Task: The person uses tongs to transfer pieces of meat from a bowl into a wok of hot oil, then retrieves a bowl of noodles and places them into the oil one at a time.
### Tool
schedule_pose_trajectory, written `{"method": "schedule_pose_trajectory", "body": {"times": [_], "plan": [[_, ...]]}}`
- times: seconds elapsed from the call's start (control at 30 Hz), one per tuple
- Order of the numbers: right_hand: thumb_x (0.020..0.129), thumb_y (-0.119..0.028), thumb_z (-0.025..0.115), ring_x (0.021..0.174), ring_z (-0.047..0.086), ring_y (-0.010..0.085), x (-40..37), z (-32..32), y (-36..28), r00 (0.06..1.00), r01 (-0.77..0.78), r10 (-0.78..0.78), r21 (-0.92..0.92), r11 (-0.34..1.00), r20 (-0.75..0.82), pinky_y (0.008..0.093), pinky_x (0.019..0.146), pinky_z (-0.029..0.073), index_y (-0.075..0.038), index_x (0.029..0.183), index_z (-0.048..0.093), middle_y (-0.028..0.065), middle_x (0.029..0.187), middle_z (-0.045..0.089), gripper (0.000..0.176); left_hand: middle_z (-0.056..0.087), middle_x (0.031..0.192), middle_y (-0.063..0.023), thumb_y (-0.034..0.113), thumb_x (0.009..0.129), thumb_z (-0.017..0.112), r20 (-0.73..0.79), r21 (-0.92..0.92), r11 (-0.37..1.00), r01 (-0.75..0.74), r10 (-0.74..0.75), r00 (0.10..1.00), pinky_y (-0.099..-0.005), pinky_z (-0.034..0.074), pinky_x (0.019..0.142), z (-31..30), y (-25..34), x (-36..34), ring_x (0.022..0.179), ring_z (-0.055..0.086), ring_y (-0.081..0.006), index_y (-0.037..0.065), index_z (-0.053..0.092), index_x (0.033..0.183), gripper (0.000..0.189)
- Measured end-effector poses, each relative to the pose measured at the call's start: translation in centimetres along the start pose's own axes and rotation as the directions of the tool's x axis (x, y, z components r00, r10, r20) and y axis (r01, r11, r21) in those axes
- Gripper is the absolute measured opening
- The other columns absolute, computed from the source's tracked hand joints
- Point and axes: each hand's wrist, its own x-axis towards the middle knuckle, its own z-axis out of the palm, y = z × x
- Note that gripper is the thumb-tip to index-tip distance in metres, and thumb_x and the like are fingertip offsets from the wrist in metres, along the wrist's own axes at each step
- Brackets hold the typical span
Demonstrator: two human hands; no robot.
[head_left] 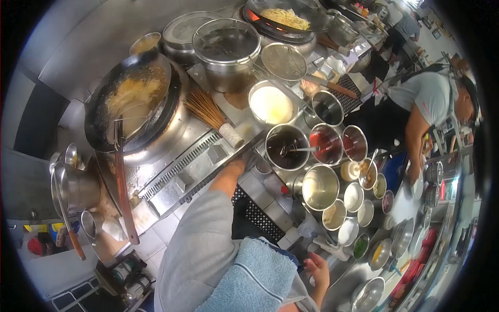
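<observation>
Towel [249, 281]: blue, over my shoulder, nearest the lens.
Right hand [317, 269]: low beside the counter [348, 281], fingers loosely spread, holding nothing.
Left hand [240, 165]: at the stove rail [202, 161]; I cannot tell its grip.
Nearby: bamboo brush [210, 112] just above my left hand, dark sauce pot [287, 148] to its right.

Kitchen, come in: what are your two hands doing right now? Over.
Left hand at stove's front rail, grip unclear. Right hand open, empty, beside seasoning bowls. Wok untouched, ladle resting in it. Co-worker apart, far counter.
</observation>
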Motion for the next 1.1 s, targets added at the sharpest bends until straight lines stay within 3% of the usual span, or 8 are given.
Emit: {"method": "schedule_pose_trajectory", "body": {"times": [0.3,0.37,0.47,0.57,0.67,0.83,0.9,1.1], "plan": [[0.089,-0.013,0.064,0.067,0.06,0.0126,5.2,5.3,-17.3,0.891,0.347,-0.356,0.083,0.934,0.281,0.0233,0.054,0.047,0.003,0.126,0.055,0.0106,0.091,0.067,0.041,0.045,0.141,-0.0187,0.016,0.089,0.05,0.118,0.105,0.991,-0.087,0.074,0.99,-0.0444,0.044,0.1,-3.1,2.6,-4.5,0.123,0.049,-0.0374,0.001,0.059,0.122,0.037],[0.087,-0.034,0.067,0.062,0.058,0.0102,8.6,6.4,-21.0,0.833,0.451,-0.476,0.152,0.88,0.284,0.0219,0.047,0.045,0.003,0.126,0.055,0.0068,0.083,0.065,0.056,0.058,0.124,-0.019,0.013,0.087,0.05,-0.426,-0.216,0.975,-0.057,-0.042,0.904,-0.0469,0.051,0.089,-0.6,2.3,-8.2,0.104,0.061,-0.0397,0.002,0.065,0.109,0.029],[0.095,-0.042,0.053,0.074,0.06,0.0108,15.4,8.7,-27.4,0.775,0.512,-0.585,0.306,0.803,0.238,0.0216,0.055,0.045,-0.002,0.13,0.05,0.0068,0.096,0.065,0.053,0.067,0.092,-0.0179,0.009,0.086,0.05,-0.509,-0.083,0.94,-0.332,0.246,0.824,-0.0456,0.054,0.076,1.4,0.9,-15.9,0.084,0.067,-0.032,0.004,0.067,0.097,0.021],[0.095,-0.058,0.04,0.108,0.058,0.0245,21.7,11.1,-34.7,0.661,0.149,-0.575,0.666,0.731,0.482,0.0325,0.078,0.05,-0.001,0.137,0.039,0.0175,0.13,0.053,0.071,0.067,0.075,-0.0127,0.012,0.087,0.054,-0.214,-0.645,0.689,-0.33,0.252,0.944,-0.0359,0.056,0.063,3.7,-2.1,-22.6,0.067,0.067,-0.0212,0.002,0.065,0.095,0.017],[0.095,-0.038,0.053,0.11,0.057,0.0283,20.6,15.0,-42.0,0.568,-0.19,-0.546,0.744,0.641,0.616,0.0339,0.077,0.053,0.008,0.133,0.035,0.0289,0.131,0.047,0.062,0.065,0.069,-0.0079,0.019,0.09,0.058,-0.274,-0.888,0.433,-0.155,-0.228,0.934,-0.0311,0.056,0.057,5.8,-4.9,-30.0,0.061,0.065,-0.0169,0.002,0.065,0.094,0.019],[0.097,-0.009,0.049,0.064,0.048,0.0094,26.9,20.2,-44.3,0.359,-0.188,-0.547,0.632,0.752,0.757,0.0174,0.043,0.038,0.002,0.127,0.039,0.0188,0.103,0.055,0.033,0.06,0.071,-0.0087,0.015,0.09,0.059,-0.13,-0.879,-0.21,-0.427,-0.757,0.64,-0.0345,0.058,0.065,5.7,-9.0,-41.2,0.062,0.062,-0.017,-0.002,0.061,0.098,0.019],[0.095,-0.002,0.046,0.053,0.036,0.0046,21.8,22.7,-43.6,0.536,0.081,-0.559,0.621,0.779,0.632,0.0156,0.037,0.028,-0.001,0.125,0.043,0.0127,0.092,0.054,0.03,0.06,0.073,-0.0094,0.009,0.09,0.053,-0.161,-0.789,-0.185,-0.587,-0.859,0.487,-0.0342,0.058,0.067,4.9,-10.2,-44.5,0.065,0.06,-0.0158,-0.003,0.059,0.101,0.017],[0.093,-0.003,0.044,0.051,0.039,0.0056,13.3,28.6,-45.4,0.413,0.498,-0.574,0.353,0.792,0.707,0.0207,0.039,0.03,-0.005,0.137,0.04,0.0042,0.08,0.053,0.044,0.062,0.108,-0.0162,-0.003,0.08,0.054,-0.495,-0.785,0.445,-0.43,-0.869,0.004,-0.0328,0.051,0.082,-2.1,-12.5,-50.3,0.099,0.06,-0.0247,-0.005,0.058,0.105,0.026]]}}
